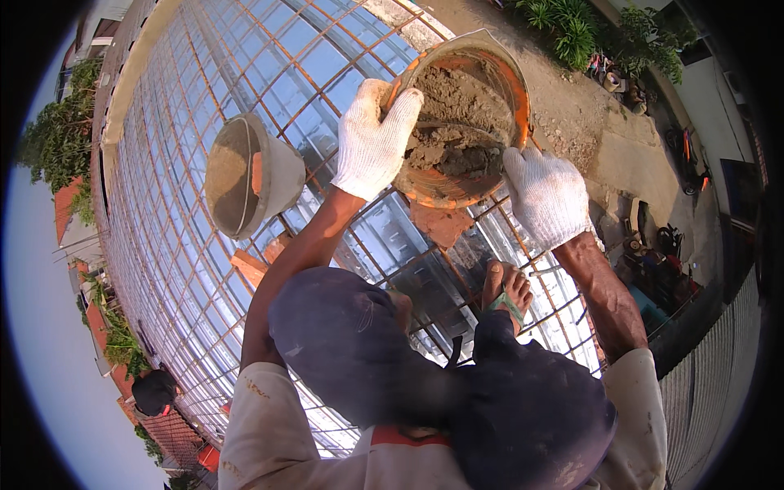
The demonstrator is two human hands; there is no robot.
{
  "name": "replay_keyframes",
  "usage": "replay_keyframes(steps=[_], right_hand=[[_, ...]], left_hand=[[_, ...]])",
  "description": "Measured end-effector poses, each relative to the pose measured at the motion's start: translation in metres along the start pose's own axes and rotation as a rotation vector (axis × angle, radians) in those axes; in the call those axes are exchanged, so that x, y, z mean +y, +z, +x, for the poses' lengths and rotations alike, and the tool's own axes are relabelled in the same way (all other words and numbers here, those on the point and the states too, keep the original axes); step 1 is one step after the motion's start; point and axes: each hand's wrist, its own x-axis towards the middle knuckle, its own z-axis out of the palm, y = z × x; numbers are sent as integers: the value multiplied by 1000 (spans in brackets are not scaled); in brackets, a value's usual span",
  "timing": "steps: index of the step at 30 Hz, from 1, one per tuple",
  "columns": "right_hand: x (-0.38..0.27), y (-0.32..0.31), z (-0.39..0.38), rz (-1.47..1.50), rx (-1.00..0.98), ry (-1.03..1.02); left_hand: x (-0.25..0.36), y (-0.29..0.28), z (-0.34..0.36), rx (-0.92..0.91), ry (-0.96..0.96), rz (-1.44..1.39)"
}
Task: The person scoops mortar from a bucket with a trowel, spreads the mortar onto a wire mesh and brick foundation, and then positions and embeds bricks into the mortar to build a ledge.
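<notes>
Holding one bucket are two gloved hands.

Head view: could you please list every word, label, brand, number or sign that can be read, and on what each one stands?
Readable text: none.
Mortar bucket, grey bucket: no lettering visible on the sides that show.
White gloves on the left hand and right hand: none visible.
Dark trousers: a faint pale mark, too unclear to read.

Bright daylight gleams on metal decking, with pale sky left and a whitish wall right
</notes>
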Motion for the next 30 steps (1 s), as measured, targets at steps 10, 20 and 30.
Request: replay_keyframes(steps=[10, 20, 30], right_hand=[[5, -28, 8, 248, -326, 88], [1, 25, 27, 659, -443, 185], [-18, -2, 1, 47, 61, 74]], left_hand=[[-7, -12, -19, -37, -64, 12], [-8, 7, -14, 88, -6, -70], [-5, -8, -20, 17, -71, -32]])
